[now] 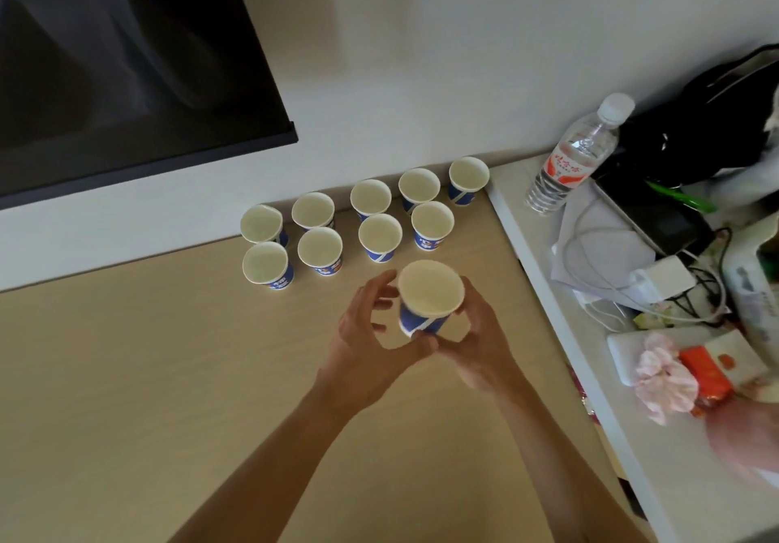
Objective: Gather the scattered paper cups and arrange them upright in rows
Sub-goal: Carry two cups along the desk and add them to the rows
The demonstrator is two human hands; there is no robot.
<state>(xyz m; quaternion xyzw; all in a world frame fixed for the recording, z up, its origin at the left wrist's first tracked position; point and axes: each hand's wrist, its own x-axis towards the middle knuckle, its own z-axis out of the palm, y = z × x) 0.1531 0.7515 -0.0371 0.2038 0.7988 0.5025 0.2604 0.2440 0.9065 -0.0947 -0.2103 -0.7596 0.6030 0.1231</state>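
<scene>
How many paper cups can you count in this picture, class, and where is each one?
10. Five stand in the back row by the wall, four in the front row on the wooden table, and one cup is held between both hands. None seems hidden.

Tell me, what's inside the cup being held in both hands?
Nothing shows inside the held cup: only its pale lining, mouth up. The left hand and right hand cover parts of its blue outer wall and its base, so those can't be checked.
</scene>
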